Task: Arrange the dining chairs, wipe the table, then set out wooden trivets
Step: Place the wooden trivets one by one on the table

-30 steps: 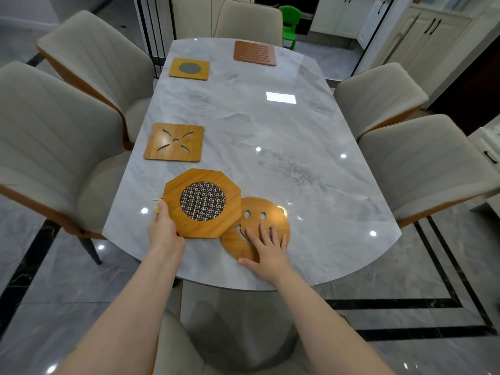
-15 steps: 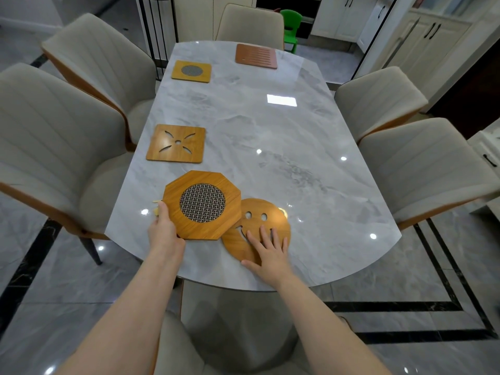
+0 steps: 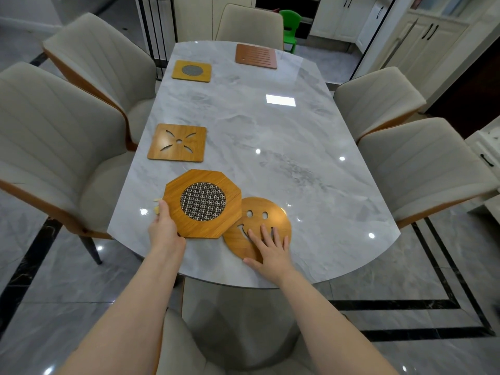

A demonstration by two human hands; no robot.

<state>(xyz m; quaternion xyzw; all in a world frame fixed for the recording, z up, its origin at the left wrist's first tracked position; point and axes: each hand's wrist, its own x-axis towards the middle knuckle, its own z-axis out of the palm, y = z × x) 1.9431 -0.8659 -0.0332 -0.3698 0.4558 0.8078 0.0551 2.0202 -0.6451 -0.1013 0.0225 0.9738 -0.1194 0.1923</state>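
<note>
Five wooden trivets [image 3: 177,142], octagonal mesh trivet [image 3: 202,203], marble table [image 3: 284,147]

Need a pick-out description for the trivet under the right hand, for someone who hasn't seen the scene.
On the grey marble table, look at the near end, where two trivets overlap. It is the round trivet under the flat right hand, tucked beneath the octagonal trivet. It alone is round, with a cut-out smiley face.

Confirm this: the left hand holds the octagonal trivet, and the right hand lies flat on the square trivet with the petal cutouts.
Not quite. In the head view the right hand lies flat on the round smiley trivet; the square petal trivet lies untouched farther up the table. The left hand does hold the octagonal trivet.
</note>
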